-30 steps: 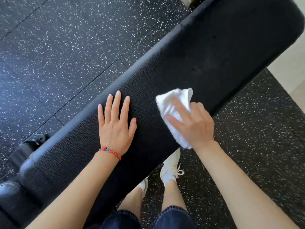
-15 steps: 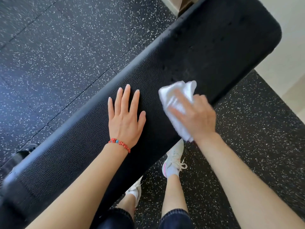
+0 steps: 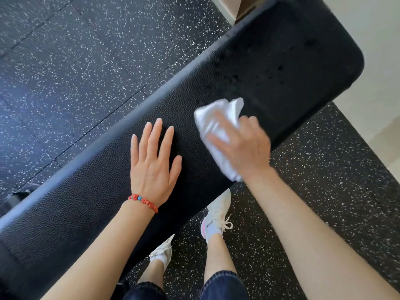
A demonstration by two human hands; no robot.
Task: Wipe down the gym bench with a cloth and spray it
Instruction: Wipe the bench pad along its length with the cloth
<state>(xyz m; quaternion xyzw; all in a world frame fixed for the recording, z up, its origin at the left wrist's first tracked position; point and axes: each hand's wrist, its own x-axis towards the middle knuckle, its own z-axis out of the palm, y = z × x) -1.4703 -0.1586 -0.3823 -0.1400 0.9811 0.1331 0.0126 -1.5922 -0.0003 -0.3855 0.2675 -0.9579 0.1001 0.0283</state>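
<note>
A long black padded gym bench (image 3: 281,68) runs from the lower left to the upper right. My left hand (image 3: 153,161), with a red bead bracelet at the wrist, lies flat on the pad, fingers spread, holding nothing. To its right my right hand (image 3: 242,146) presses a crumpled white cloth (image 3: 218,120) onto the pad near the bench's near edge. The hand and cloth look blurred. Small wet spots show on the pad beyond the cloth. No spray bottle is in view.
Black speckled rubber floor (image 3: 75,72) surrounds the bench. My feet in white sneakers (image 3: 216,217) stand beside its near edge. A pale floor and wall (image 3: 378,50) lie past the bench's far right end. A dark bench foot (image 3: 19,195) shows at the left.
My right hand has slid the cloth along the pad toward the bench's far end. My left hand stays flat on the pad. The view has shifted, showing more of the bench's end.
</note>
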